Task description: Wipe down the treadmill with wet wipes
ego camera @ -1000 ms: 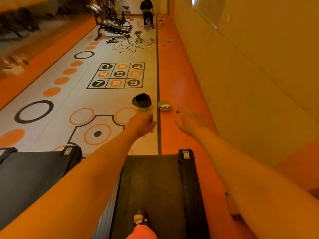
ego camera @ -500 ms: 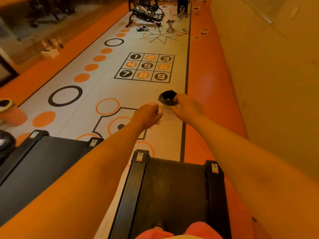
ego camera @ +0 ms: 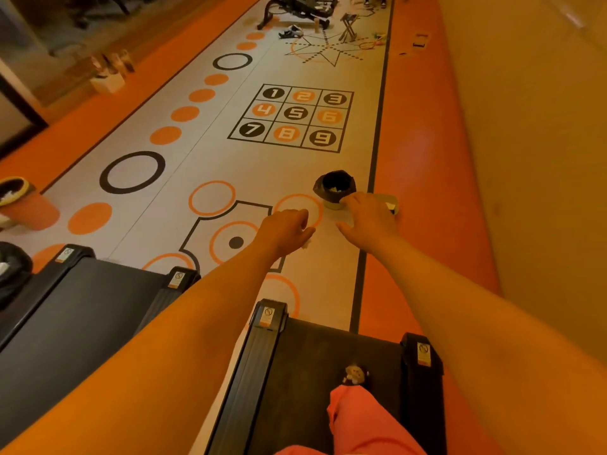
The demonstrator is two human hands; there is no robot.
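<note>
I stand on the black treadmill (ego camera: 305, 366), one pink-trousered leg on its belt. Both arms reach out past its end over the floor. My left hand (ego camera: 285, 229) is curled into a fist, and a scrap of white wet wipe (ego camera: 307, 245) pokes out beneath it. My right hand (ego camera: 371, 221) is palm down with fingers apart, holding nothing. It hovers just right of a small bin with a black liner (ego camera: 335, 187) and hides part of a pale wipes pack (ego camera: 392, 203) lying on the floor.
A second treadmill (ego camera: 82, 310) lies to the left. An orange bin (ego camera: 29, 208) and a black bag (ego camera: 11, 270) stand at the far left. An exercise machine (ego camera: 295, 8) and loose items are far ahead. A wall (ego camera: 525, 159) runs along the right.
My right hand has shifted from the small bin's rim to the right, over the wipes pack. The left fist has stayed put with the wipe. My view has tilted down.
</note>
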